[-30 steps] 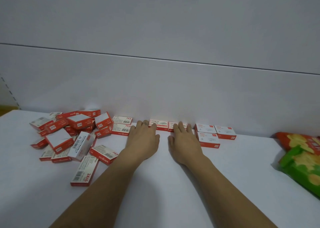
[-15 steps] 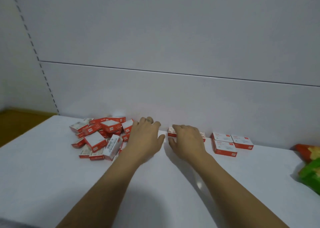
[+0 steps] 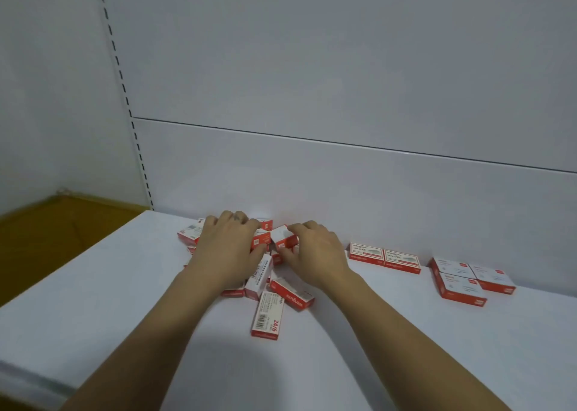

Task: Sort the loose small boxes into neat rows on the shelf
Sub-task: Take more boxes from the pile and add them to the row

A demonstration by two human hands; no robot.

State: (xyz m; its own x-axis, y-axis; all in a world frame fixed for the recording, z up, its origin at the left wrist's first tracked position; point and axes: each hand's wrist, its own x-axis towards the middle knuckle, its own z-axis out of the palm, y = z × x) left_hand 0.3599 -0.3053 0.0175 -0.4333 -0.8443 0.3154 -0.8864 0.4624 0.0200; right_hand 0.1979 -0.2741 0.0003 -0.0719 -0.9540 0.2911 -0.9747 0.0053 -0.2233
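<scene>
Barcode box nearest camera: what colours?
Barcode box: white face, red edges, black barcode, red 24/6 print. Head view.

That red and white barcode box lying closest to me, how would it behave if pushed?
This small flat red-and-white cardboard box lies on a broad face, so it should slide rather than tip or roll. Its crisp edges suggest it stays stiff when pinched. The smooth white shelf probably lets it skid easily.

The boxes (image 3: 292, 293) are red with white tops and red print, and the front box (image 3: 268, 315) shows a white face with a black barcode and a red "24/6". The shelf (image 3: 125, 285) is plain white, and the back panel (image 3: 312, 67) is pale grey-white, crossed by a thin dark seam (image 3: 343, 143). A column of dark slots (image 3: 125, 92) dashes its left edge, beside a mustard-brown floor (image 3: 46, 238)
</scene>
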